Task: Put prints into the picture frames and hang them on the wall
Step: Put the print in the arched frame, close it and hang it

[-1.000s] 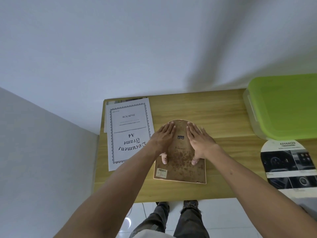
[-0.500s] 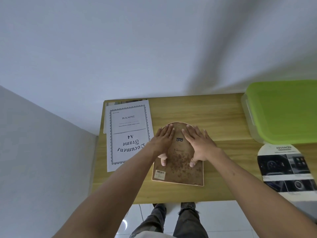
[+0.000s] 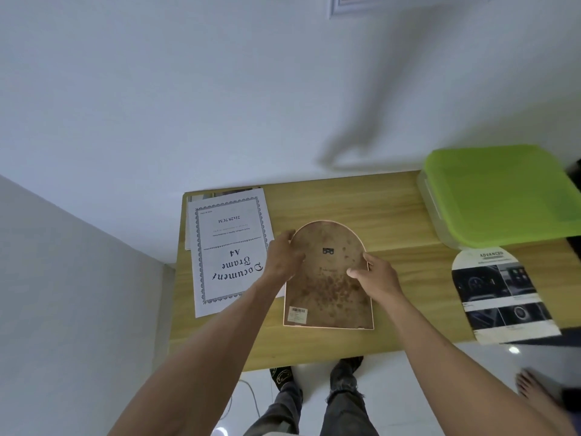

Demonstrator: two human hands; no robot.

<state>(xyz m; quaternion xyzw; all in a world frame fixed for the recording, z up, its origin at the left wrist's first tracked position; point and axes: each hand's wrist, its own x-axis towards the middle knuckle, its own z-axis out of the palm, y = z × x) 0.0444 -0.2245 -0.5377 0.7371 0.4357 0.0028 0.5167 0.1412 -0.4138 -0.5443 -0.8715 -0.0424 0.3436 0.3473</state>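
An arch-topped picture frame (image 3: 328, 287) lies face down on the wooden table (image 3: 361, 199), its stained brown backing up, with a small black hanger near the top and a barcode sticker at the lower left. My left hand (image 3: 284, 258) grips the frame's left edge near the arch. My right hand (image 3: 375, 276) holds the right edge, thumb on the backing. An arch-shaped print (image 3: 500, 294) with dark car pictures lies at the table's right.
A white "Document Frame A4" sheet (image 3: 229, 250) lies at the left on other papers. A clear box with a green lid (image 3: 500, 193) stands at the back right. A frame's corner (image 3: 355, 4) hangs high on the white wall. Another person's bare foot (image 3: 534, 388) is at lower right.
Both hands were pressing flat on the backing; they have slid apart to the frame's left and right edges and now grip them. The camera has tilted up a little.
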